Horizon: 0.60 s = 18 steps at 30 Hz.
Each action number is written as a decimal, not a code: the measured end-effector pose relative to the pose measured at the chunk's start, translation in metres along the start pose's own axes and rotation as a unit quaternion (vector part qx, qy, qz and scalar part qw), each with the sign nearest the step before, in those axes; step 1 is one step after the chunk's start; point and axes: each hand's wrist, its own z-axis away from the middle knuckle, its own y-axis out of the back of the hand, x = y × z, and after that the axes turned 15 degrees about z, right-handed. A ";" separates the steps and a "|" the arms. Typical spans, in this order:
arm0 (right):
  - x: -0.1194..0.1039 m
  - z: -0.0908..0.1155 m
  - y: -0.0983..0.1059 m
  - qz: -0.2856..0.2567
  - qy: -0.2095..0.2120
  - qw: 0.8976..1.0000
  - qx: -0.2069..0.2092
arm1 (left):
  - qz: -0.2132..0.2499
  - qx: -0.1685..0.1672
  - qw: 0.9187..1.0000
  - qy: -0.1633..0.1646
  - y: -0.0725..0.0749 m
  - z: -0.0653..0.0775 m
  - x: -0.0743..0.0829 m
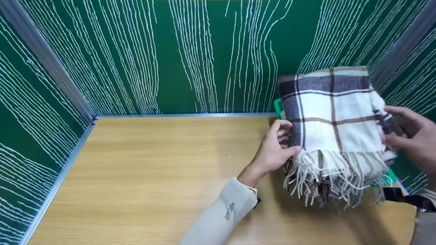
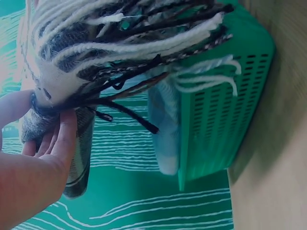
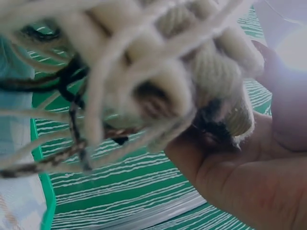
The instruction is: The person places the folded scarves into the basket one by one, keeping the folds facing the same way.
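Note:
A folded plaid scarf (image 1: 340, 112) in white, dark grey and brown is held up by both hands, its fringe hanging toward me. My left hand (image 1: 272, 148) grips the left edge, thumb on top and fingers beneath. On the other side my right hand (image 1: 415, 139) pinches the folded layers. Below the scarf stands a green slotted basket (image 2: 240, 96), mostly hidden in the head view. In the left wrist view, a gap shows between the scarf's fold and the basket. Loose fringe covers much of the right wrist view.
A pale blue and white cloth (image 2: 165, 129) shows at the basket's rim. The wooden table (image 1: 153, 177) stretches to the left, with tiny white specks on it. Green panels (image 1: 221, 58) with wavy white lines stand behind and at both sides.

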 end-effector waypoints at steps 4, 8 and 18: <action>0.004 -0.001 0.005 -0.024 0.020 1.000 0.005 | 0.012 -0.007 1.000 -0.005 -0.005 -0.003 -0.005; 0.008 -0.003 0.009 -0.042 0.038 0.998 0.014 | 0.025 -0.012 1.000 -0.008 -0.010 -0.006 -0.011; 0.032 -0.013 0.015 0.125 0.019 0.992 0.019 | 0.017 -0.019 0.998 0.057 -0.020 -0.023 -0.030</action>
